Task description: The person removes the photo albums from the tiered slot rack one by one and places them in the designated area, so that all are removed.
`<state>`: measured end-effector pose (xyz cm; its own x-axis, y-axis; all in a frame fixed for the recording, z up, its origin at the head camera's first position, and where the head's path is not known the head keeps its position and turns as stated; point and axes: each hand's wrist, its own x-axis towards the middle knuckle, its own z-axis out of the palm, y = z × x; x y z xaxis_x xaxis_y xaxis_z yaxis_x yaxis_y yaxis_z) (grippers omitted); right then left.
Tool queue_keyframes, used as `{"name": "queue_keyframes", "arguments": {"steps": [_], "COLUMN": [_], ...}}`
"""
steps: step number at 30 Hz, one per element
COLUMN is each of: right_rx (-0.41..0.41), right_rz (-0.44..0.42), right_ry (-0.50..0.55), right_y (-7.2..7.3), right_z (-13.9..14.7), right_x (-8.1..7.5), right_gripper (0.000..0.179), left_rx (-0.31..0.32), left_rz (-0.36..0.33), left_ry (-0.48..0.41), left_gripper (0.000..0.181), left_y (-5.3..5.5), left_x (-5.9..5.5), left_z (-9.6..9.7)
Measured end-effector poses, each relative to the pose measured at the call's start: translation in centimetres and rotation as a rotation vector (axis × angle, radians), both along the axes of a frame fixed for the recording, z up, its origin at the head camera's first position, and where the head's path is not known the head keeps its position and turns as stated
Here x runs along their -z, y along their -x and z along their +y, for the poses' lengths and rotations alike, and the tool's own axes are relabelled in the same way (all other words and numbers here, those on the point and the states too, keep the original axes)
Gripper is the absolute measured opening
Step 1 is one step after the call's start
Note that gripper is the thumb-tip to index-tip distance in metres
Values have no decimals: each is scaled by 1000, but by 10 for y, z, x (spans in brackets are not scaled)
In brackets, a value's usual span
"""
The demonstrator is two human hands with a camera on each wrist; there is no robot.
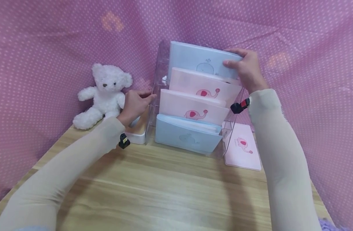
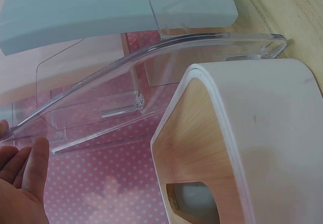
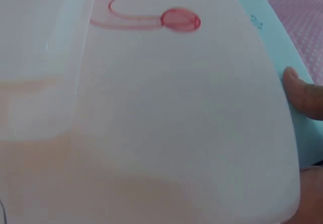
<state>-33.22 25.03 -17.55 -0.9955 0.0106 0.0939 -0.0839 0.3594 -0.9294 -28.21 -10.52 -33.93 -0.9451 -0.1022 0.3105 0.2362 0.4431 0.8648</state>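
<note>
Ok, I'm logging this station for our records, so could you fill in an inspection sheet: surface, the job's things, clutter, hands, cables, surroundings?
Surface: wood-grain table, arm shadows across it.
Job's things: clear rack standing upright; blue booklets at top and front, pink booklets in two tiers between.
Clutter: white bear and wood-faced white box left of the rack; flat pink booklet, perhaps more than one, at right.
Hands: left hand pinches the rack's left edge; right hand grips the top blue booklets' right end.
Cables: nothing seen.
Surroundings: pink dotted cloth behind and at both sides.
</note>
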Motion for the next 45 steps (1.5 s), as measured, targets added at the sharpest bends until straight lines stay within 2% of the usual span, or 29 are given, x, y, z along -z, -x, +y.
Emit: {"name": "queue_keyframes", "arguments": {"steps": [6, 16, 33, 45], "right_rx": [35, 40, 146, 176], "right_rz": [61, 124, 193, 244], "right_ry": [40, 38, 269, 347], "right_y": [-4, -7, -15, -28], "right_z": [-4, -7, 12, 28], "right_x": [-1, -5, -32, -44], "right_gripper": [43, 40, 40, 37], "left_rx": [10, 4, -9, -4], "left_rz": [-17, 1, -24, -17], "left_ry": [-4, -15, -22, -15], "left_gripper": [38, 36, 36, 36], "left_y": [-1, -2, -1, 0], "left_x": [0, -3, -1, -1], "left_z": [1, 1, 1, 2]}}
